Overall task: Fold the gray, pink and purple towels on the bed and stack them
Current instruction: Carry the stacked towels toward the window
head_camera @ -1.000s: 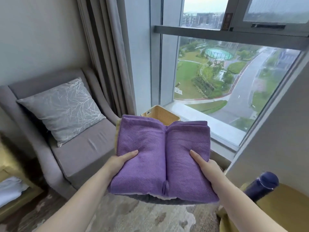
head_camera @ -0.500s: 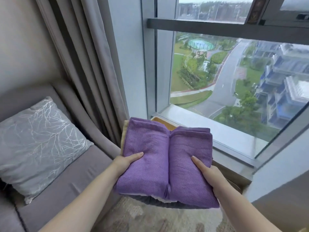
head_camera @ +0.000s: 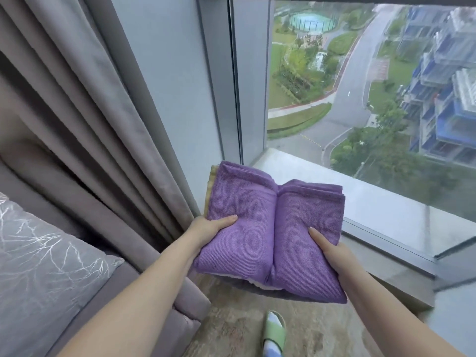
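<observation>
While the bed stays out of view, a person carries the towel stack (head_camera: 270,243) in mid-air above the patterned carpet (head_camera: 231,331), between a gray curtain (head_camera: 90,124) and the window sill (head_camera: 373,202). The purple towel (head_camera: 244,228) lies on top, folded in two puffy halves that meet at a deep centre crease. A pale pink towel (head_camera: 255,282) and a gray towel (head_camera: 278,292) show only as slivers at the near edge, and a tan layer (head_camera: 212,186) peeks out on the far left.

The left hand (head_camera: 206,230) and the right hand (head_camera: 332,253) clamp opposite sides, each with its thumb laid flat on the purple cloth. The fingers go underneath, so whether they are spread cannot be told.

The load looks light, soft and limp. It sags at the unsupported near corners and would likely slump or slide apart if it were taken by one edge. The safest hold appears to be the one shown, with support from below on both sides and light pressure from above. The weave looks grippy rather than slick. A branch-patterned cushion (head_camera: 46,253) and a green slipper (head_camera: 274,331) frame the scene.
</observation>
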